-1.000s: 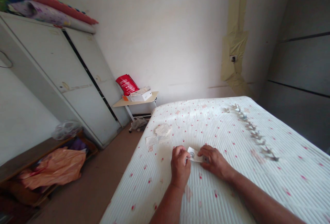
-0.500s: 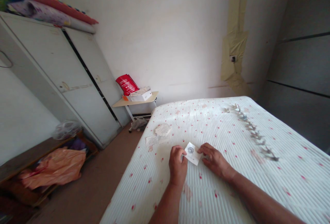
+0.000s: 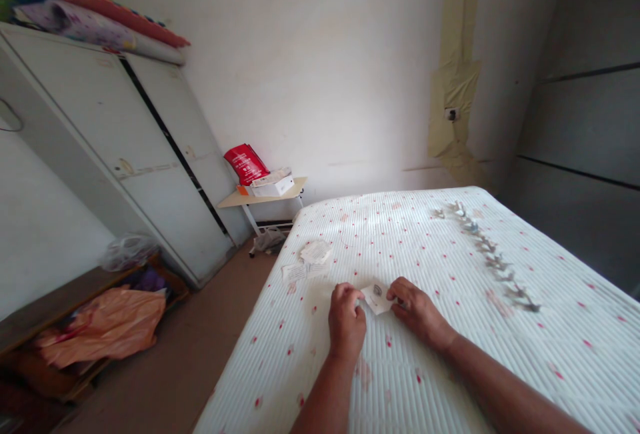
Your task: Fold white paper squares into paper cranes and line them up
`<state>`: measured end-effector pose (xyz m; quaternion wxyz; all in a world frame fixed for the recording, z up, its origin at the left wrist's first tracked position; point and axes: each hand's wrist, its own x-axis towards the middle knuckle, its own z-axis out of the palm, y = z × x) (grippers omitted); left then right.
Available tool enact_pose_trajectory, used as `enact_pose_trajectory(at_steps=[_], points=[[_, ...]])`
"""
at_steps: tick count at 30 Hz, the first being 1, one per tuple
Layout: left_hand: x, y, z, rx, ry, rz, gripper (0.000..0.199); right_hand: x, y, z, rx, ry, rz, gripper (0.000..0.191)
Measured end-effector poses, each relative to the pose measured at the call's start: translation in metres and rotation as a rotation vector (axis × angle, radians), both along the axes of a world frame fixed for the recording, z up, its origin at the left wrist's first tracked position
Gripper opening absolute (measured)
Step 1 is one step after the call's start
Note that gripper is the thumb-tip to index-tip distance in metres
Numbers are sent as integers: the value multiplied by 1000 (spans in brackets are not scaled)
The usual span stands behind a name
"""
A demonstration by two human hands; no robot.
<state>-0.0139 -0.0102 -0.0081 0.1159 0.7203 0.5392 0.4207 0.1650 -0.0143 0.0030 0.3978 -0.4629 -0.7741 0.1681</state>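
A small white sheet of paper (image 3: 378, 299) with a dark round print on it lies between my two hands, just above or on the bed. My left hand (image 3: 347, 317) pinches its left corner between thumb and fingers. At the right edge, my right hand (image 3: 414, 307) is closed on the paper too. Farther off to the left lies a stack of printed paper sheets (image 3: 316, 252). A line of several small folded paper figures (image 3: 496, 262) runs along the right part of the bed.
The bed (image 3: 400, 367) has a white ribbed cover with red dots. Behind its left corner stands a small table (image 3: 235, 199) bearing a red bag (image 3: 246, 164) and a white box (image 3: 275, 186). Grey lockers (image 3: 145, 154) and an orange plastic bag (image 3: 107, 324) are at left.
The paper between my hands has turned and its left corner now sits higher, with the print shifted right. My left hand has moved slightly right; my right hand is almost unmoved.
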Motion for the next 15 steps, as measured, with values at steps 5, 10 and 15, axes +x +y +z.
enact_pose_trajectory(at_steps=[5, 10, 15], points=[[-1, -1, 2, -75, 118, 25, 32, 1, -1, 3, -22, 10, -4, 16], [0, 0, 2, -120, 120, -27, 31, 1, -1, 5, -16, 32, -11, 11], [-1, 1, -2, -127, -48, -114, 34, -1, -4, 8, 31, 94, 26, 12]])
